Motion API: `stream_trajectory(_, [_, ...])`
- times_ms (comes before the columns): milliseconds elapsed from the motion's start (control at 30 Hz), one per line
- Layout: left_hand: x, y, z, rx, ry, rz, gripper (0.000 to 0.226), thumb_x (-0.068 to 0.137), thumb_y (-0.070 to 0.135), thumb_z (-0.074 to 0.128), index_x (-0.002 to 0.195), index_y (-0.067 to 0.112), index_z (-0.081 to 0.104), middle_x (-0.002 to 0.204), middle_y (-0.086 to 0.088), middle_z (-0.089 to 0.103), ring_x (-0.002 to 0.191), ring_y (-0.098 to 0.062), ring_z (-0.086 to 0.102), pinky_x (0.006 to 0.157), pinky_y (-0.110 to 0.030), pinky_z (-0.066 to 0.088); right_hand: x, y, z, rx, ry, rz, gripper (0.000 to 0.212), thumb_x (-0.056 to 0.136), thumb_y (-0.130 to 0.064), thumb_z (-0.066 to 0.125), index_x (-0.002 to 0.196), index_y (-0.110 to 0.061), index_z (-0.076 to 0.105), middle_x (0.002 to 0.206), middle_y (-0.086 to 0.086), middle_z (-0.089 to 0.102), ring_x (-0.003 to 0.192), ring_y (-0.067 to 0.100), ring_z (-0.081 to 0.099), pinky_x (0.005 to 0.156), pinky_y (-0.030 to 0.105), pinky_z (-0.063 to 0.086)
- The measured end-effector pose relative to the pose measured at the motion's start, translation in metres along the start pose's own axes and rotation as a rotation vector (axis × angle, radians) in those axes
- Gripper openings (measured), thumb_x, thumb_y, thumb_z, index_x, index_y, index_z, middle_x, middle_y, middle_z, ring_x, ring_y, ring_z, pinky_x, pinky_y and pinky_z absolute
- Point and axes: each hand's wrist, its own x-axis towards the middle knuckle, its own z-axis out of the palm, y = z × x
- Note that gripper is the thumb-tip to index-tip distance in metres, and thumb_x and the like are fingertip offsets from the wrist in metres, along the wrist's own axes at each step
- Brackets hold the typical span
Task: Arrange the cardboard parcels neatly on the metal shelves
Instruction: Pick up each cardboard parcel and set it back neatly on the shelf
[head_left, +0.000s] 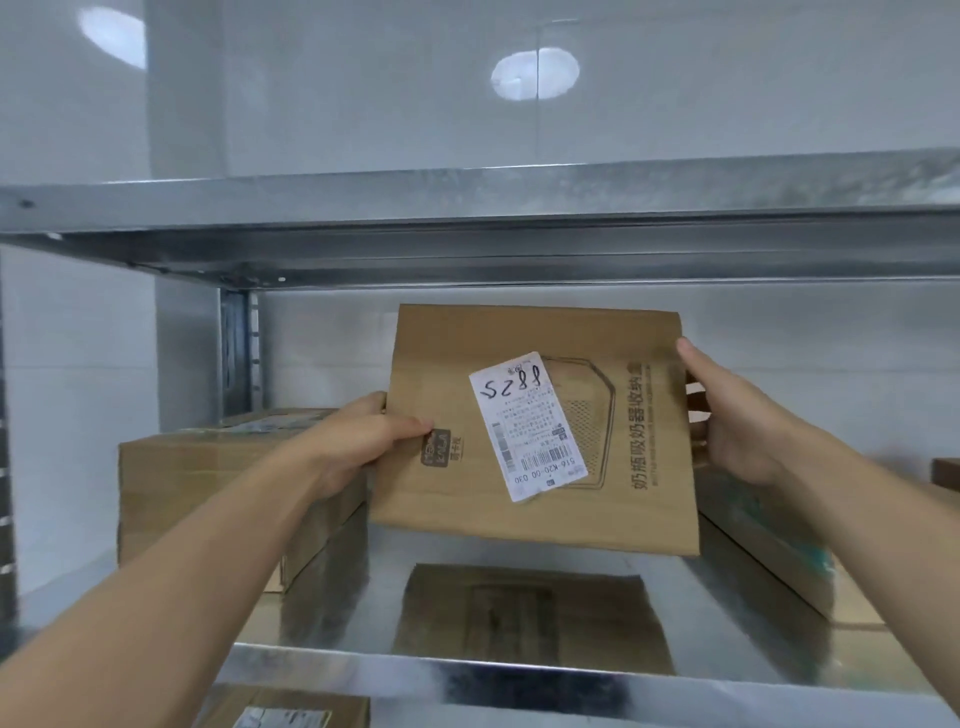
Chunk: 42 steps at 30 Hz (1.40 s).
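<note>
I hold the flat cardboard parcel (571, 519) upright in front of me, its broad face with the white shipping label (527, 426) turned toward me and its thin side pointing into the bay. My left hand (374, 441) clamps the parcel's 9 o'clock edge, thumb on the front and fingers out of sight behind. My right hand (737, 421) grasps the 3 o'clock edge, thumb up along the front and fingers curled behind. The parcel hangs clear of the metal shelf (519, 670), with its bottom edge dipping a little toward 4 o'clock. The open strip of shelf lies straight down at 6 o'clock from the parcel. It sits between the stack of cartons (208, 467) at 9 o'clock and a printed carton (769, 545) at 3 o'clock. Both hands are equally near it, so I judge that the parcel can be lowered straight into that gap once I level the bottom edge. The left stack is just beside my left knuckles, so that side has less room.
</note>
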Motion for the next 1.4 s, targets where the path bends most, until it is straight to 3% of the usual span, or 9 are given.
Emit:
stream_trajectory(267, [-0.010,-0.017,0.008,-0.171,-0.070,-0.040,0.038,0.093,0.024,0.071,0.128,0.020,0.058,0.112,0.000,0.077,0.112,-0.025,0.069,0.106,-0.051,0.048,0.001,0.016,0.000,0.093,0.044,0.030,0.073,0.093,-0.080,0.032,0.137,-0.025,0.047,0.105,0.017,0.061,0.094,0.038,0.065,0.077,0.053,0.057])
stream_trajectory(400, [-0.014,-0.025,0.010,-0.190,-0.058,-0.075,0.040,0.091,0.025,0.071,0.127,0.015,0.058,0.113,-0.005,0.076,0.111,-0.027,0.068,0.105,-0.053,0.049,0.001,0.023,-0.001,0.063,0.015,0.059,0.079,0.090,-0.084,0.029,0.138,-0.024,0.048,0.097,0.014,0.061,0.087,0.036,0.065,0.079,0.055,0.057])
stream_trajectory(600, [-0.022,-0.039,0.007,-0.237,-0.067,-0.113,0.064,0.075,0.039,0.076,0.132,0.018,0.055,0.123,-0.009,0.071,0.115,-0.032,0.068,0.102,-0.056,0.052,-0.004,0.029,-0.001,0.045,0.035,0.088,0.077,0.088,-0.085,0.027,0.136,-0.029,0.049,0.118,0.023,0.064,0.107,0.042,0.064,0.093,0.065,0.052])
stream_trajectory(800, [-0.017,-0.025,-0.018,-0.330,-0.211,-0.259,0.080,0.082,0.072,0.052,0.133,0.010,0.057,0.133,-0.026,0.064,0.118,-0.042,0.066,0.101,-0.053,0.052,-0.006,0.009,-0.018,0.071,0.020,0.194,0.086,0.084,-0.088,0.033,0.129,-0.018,0.055,0.122,0.029,0.062,0.104,0.048,0.065,0.081,0.071,0.055])
stream_trajectory(900, [-0.007,-0.007,-0.035,-0.215,-0.310,-0.301,0.096,0.080,0.086,0.034,0.137,0.010,0.052,0.132,-0.025,0.065,0.125,-0.043,0.061,0.096,-0.047,0.053,0.001,-0.006,-0.024,-0.033,-0.010,0.261,0.085,0.085,-0.087,0.038,0.136,-0.019,0.051,0.120,0.031,0.063,0.104,0.053,0.066,0.088,0.076,0.050])
stream_trajectory(1000, [0.006,0.012,-0.041,-0.048,-0.240,-0.345,0.104,0.082,0.087,0.032,0.134,0.000,0.056,0.122,-0.023,0.070,0.114,-0.038,0.067,0.084,-0.039,0.056,0.007,-0.020,-0.020,-0.159,-0.038,0.321,0.090,0.082,-0.086,0.046,0.138,-0.016,0.051,0.119,0.032,0.066,0.102,0.054,0.067,0.088,0.075,0.051])
stream_trajectory(1133, [0.023,0.033,-0.035,0.017,-0.055,-0.319,0.075,0.093,0.065,0.055,0.123,-0.003,0.062,0.090,-0.016,0.068,0.092,-0.031,0.065,0.093,-0.044,0.056,0.011,-0.036,-0.011,-0.284,-0.085,0.351,0.082,0.083,-0.076,0.060,0.129,-0.008,0.059,0.119,0.031,0.066,0.099,0.053,0.069,0.083,0.075,0.053])
stream_trajectory(1200, [0.028,0.040,-0.027,0.010,-0.042,-0.311,0.060,0.092,0.062,0.060,0.113,0.006,0.062,0.094,-0.015,0.064,0.092,-0.030,0.063,0.096,-0.047,0.055,0.012,-0.041,-0.009,-0.338,-0.111,0.369,0.078,0.084,-0.072,0.063,0.125,-0.006,0.061,0.115,0.030,0.071,0.097,0.052,0.071,0.082,0.071,0.056])
stream_trajectory(1400, [0.039,0.056,-0.018,0.193,-0.077,-0.326,0.044,0.089,0.054,0.069,0.109,0.016,0.064,0.095,-0.013,0.065,0.084,-0.026,0.065,0.076,-0.041,0.060,0.019,-0.048,-0.007,-0.505,-0.162,0.400,0.074,0.087,-0.065,0.063,0.126,-0.002,0.063,0.105,0.029,0.074,0.095,0.048,0.073,0.086,0.061,0.059])
